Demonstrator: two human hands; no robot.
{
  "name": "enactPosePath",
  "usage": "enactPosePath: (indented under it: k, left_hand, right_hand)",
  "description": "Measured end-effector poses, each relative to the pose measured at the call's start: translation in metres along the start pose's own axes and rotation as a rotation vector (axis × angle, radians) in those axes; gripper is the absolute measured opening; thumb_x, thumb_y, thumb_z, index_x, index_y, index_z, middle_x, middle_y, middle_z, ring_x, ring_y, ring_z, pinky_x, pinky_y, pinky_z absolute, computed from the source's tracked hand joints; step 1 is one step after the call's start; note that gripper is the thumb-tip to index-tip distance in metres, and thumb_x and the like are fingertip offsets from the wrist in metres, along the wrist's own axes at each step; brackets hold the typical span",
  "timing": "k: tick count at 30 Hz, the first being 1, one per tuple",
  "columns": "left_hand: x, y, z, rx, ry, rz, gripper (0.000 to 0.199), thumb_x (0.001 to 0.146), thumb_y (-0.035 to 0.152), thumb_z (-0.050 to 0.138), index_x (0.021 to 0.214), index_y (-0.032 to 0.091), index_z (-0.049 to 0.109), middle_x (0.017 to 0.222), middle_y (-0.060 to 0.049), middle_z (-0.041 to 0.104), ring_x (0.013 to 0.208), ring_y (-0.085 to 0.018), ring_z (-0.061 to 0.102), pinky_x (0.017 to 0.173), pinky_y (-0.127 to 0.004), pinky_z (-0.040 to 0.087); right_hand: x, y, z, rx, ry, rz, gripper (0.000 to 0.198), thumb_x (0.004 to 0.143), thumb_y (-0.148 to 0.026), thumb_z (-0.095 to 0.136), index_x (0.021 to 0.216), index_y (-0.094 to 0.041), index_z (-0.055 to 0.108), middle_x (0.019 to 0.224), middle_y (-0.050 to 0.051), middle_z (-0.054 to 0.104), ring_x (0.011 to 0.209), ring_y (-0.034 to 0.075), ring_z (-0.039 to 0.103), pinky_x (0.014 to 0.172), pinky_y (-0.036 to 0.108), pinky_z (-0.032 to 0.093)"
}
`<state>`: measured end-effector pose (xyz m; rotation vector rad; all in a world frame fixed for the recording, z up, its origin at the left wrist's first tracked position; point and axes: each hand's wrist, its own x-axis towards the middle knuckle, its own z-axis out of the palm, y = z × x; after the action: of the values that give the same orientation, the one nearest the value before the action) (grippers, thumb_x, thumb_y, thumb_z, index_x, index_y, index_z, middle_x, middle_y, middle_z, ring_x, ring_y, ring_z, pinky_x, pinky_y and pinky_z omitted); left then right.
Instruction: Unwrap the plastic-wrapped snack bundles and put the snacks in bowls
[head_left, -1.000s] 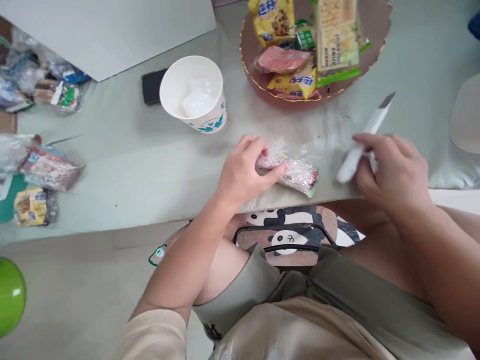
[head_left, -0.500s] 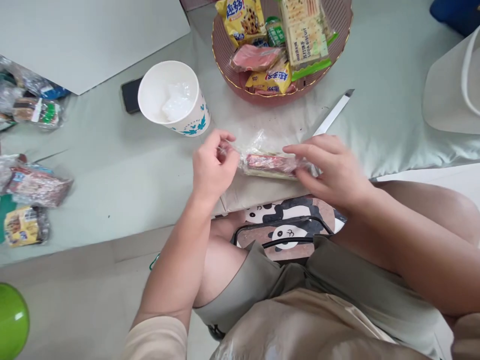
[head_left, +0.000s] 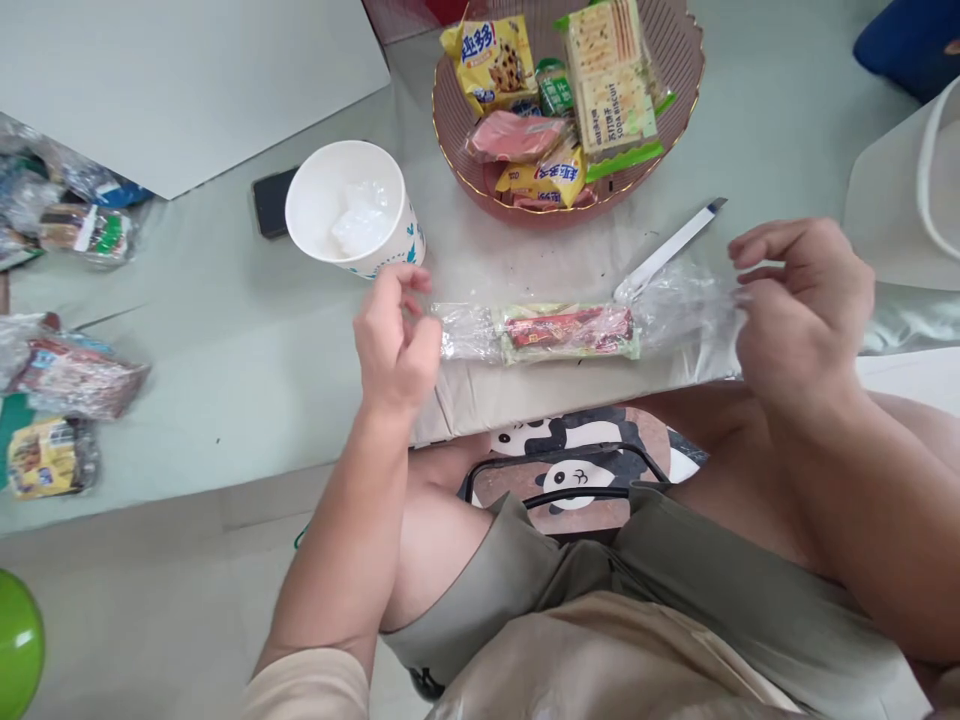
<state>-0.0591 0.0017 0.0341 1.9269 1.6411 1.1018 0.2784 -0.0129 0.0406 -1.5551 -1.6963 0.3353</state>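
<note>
A clear plastic bag (head_left: 469, 332) lies stretched along the table's front edge, around a small red snack packet (head_left: 566, 327) on a pale green one. My right hand (head_left: 806, 295) is closed on the bag's right end and draws the film out taut. At the bag's left end is my left hand (head_left: 397, 345), its fingers loosely bent and the thumb apart from the forefinger; I see nothing between them. Behind the bag's right part lies a white-handled utility knife (head_left: 667, 250).
A paper cup (head_left: 416, 235) with crumpled film inside stands behind my left hand, a phone (head_left: 274, 203) beside it. Beyond the bag is a pink ribbed bowl (head_left: 480, 195) of snacks. Wrapped snacks (head_left: 86, 375) lie far left; a white bin (head_left: 889, 190) stands right.
My right hand has moved right and pulled the bag's end out with it. My left hand has shifted slightly left, and its thumb and forefinger have parted from the film.
</note>
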Motion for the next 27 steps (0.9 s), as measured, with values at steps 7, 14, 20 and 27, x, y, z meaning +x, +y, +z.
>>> enactPosePath:
  k: [7, 14, 20, 27]
  left_hand:
    - [-0.006, 0.025, -0.001, 0.054, -0.211, 0.226, 0.016, 0.080, 0.021, 0.063, 0.094, 0.027, 0.065, 0.093, -0.001, 0.076, 0.099, -0.023, 0.072, 0.109, -0.048, 0.051]
    - [-0.027, 0.037, -0.032, -0.163, -0.321, 0.335, 0.022, 0.071, 0.003, 0.055, 0.068, 0.025, 0.052, 0.071, 0.003, 0.070, 0.069, -0.016, 0.070, 0.073, -0.036, 0.059]
    - [-0.037, 0.046, -0.048, 0.053, -0.604, 0.379, 0.017, 0.066, 0.005, 0.053, 0.061, 0.021, 0.048, 0.076, 0.003, 0.076, 0.073, -0.018, 0.071, 0.070, -0.037, 0.051]
    - [-0.040, 0.049, -0.054, -0.033, -0.908, 0.174, 0.026, 0.071, 0.008, 0.048, 0.071, 0.023, 0.069, 0.076, 0.003, 0.079, 0.067, -0.015, 0.072, 0.067, -0.031, 0.054]
  right_hand:
    - [-0.004, -0.025, 0.009, -0.056, -0.206, -0.473, 0.035, 0.082, -0.021, 0.068, 0.116, -0.031, 0.063, 0.073, 0.000, 0.067, 0.082, 0.027, 0.068, 0.091, 0.051, 0.051]
    - [-0.015, -0.035, -0.005, -0.098, -0.119, -0.492, 0.051, 0.079, -0.014, 0.071, 0.126, -0.032, 0.061, 0.118, 0.011, 0.065, 0.102, 0.029, 0.067, 0.081, 0.044, 0.056]
    - [-0.014, -0.027, 0.001, -0.166, -0.286, -0.414, 0.083, 0.082, -0.039, 0.072, 0.154, -0.031, 0.034, 0.156, 0.020, 0.048, 0.142, 0.047, 0.049, 0.111, 0.070, 0.036]
    - [-0.015, -0.031, -0.003, -0.120, -0.349, -0.310, 0.061, 0.089, -0.021, 0.061, 0.147, -0.030, 0.046, 0.134, 0.012, 0.070, 0.080, 0.024, 0.072, 0.082, 0.044, 0.048]
